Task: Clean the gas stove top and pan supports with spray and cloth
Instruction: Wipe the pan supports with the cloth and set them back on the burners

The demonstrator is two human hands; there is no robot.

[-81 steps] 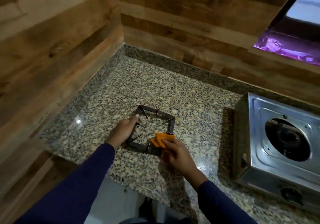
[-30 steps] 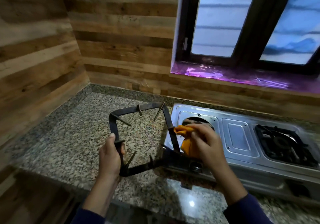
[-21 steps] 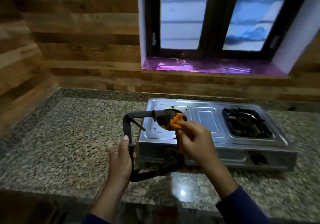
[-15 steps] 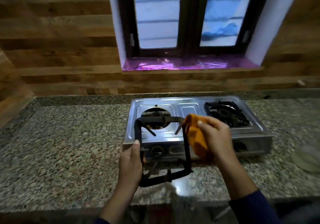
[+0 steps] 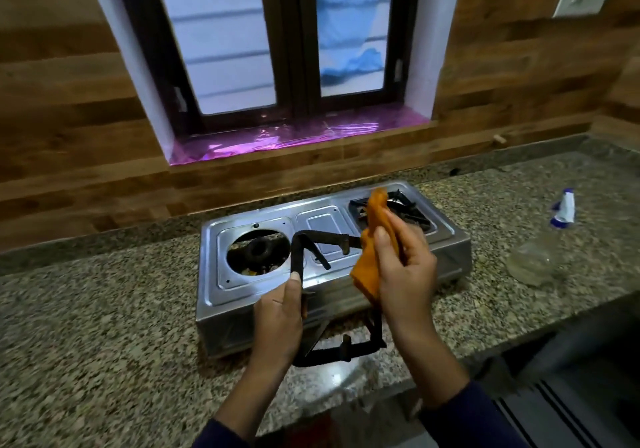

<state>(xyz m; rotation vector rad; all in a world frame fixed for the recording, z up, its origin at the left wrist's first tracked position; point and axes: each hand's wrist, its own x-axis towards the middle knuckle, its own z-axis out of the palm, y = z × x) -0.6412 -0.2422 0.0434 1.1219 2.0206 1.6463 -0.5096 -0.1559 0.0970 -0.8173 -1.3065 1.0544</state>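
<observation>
**Pan support held up at the stove front, cloth in the other hand**

Across the speckled granite counter (image 5: 104,326) sits the stainless-steel two-burner gas stove (image 5: 221,309), its left burner (image 5: 258,250) uncovered. A second pan support (image 5: 415,217) sits on the right burner.

The black square metal pan support (image 5: 298,255) is off the stove. It is held nearly upright in front of it, with its top edge over the steel top and its lower edge above the counter.

The left hand (image 5: 277,323) grips the frame's left bar, fingers curled round it and thumb laid along it. The right hand (image 5: 405,274) pinches the orange cloth (image 5: 369,267) against the frame's right side. Whether it also bears the frame through the cloth cannot be told.

A white-and-blue spray bottle (image 5: 562,210), blurred, lies well apart on the counter to the right.

Risks, as I judge them:
- One bar may carry the whole frame, so a loosened grip would let it swing and knock or scratch the steel top.
- The inward prongs could snag the cloth and jerk the frame.
- Lowered askew, the frame could sit crooked over the open burner.
</observation>
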